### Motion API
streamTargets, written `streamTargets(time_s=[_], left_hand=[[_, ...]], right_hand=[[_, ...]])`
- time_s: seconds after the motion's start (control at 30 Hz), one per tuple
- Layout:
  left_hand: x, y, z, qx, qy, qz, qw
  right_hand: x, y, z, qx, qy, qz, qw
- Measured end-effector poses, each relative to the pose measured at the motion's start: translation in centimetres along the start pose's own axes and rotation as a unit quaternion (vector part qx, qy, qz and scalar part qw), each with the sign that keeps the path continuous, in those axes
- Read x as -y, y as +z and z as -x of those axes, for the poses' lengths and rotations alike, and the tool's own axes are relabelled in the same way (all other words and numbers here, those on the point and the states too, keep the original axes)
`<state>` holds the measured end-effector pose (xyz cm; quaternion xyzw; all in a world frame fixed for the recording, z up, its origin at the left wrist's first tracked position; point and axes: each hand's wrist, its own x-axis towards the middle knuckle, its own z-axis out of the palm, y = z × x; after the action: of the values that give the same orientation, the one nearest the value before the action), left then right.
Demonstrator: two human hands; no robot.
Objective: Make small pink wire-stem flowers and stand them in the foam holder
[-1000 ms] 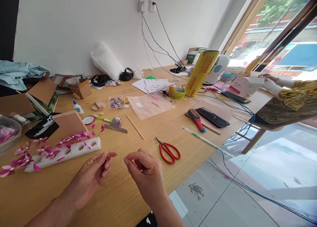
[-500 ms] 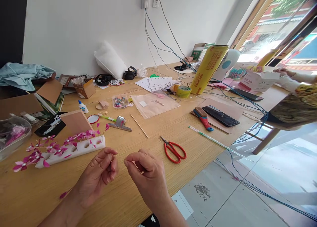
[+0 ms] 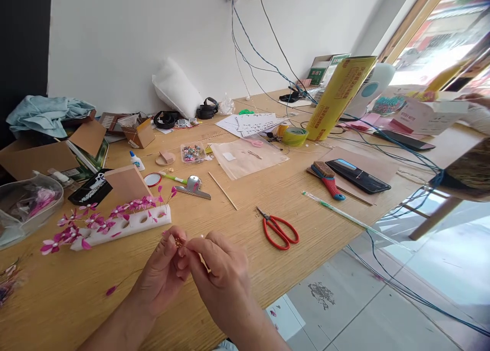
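My left hand [image 3: 166, 272] pinches a small gold beaded piece [image 3: 178, 242] between thumb and fingers. My right hand [image 3: 220, 269] touches it from the right, thumb and forefinger pressed together; what they hold is too small to make out. A small white bead-like tip [image 3: 202, 236] shows above the right fingers. Behind my left hand, a white foam block [image 3: 126, 227] with round holes holds magenta flowers [image 3: 94, 220] on wires. One loose magenta petal [image 3: 111, 290] on a wire lies left of my left wrist. Red-handled scissors [image 3: 281, 232] lie to the right of my hands.
A wooden stick [image 3: 222, 191], a metal clip [image 3: 193, 186], a glue bottle [image 3: 137, 160] and a bead box [image 3: 193, 153] lie farther back. To the right are a brush [image 3: 328, 180], a black case [image 3: 358, 176] and a yellow film roll [image 3: 340, 98]. A person's arm shows at far right.
My right hand has moved left until its fingertips meet the gold piece at my left hand. The whole view has shifted, so the table things appear farther right.
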<state>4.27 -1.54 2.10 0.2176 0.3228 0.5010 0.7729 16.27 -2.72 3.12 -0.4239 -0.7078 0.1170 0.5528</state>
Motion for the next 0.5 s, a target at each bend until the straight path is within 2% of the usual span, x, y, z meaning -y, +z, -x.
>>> streamTargets(time_s=[0.23, 0.5], left_hand=[[0.14, -0.24, -0.14, 0.010, -0.005, 0.031, 0.999], [0.13, 0.01, -0.09, 0.006, -0.001, 0.015, 1.000]], right_hand=[[-0.05, 0.08, 0.12, 0.003, -0.013, 0.026, 1.000], [-0.19, 0.20, 0.25, 0.003, -0.019, 0.041, 0.999]])
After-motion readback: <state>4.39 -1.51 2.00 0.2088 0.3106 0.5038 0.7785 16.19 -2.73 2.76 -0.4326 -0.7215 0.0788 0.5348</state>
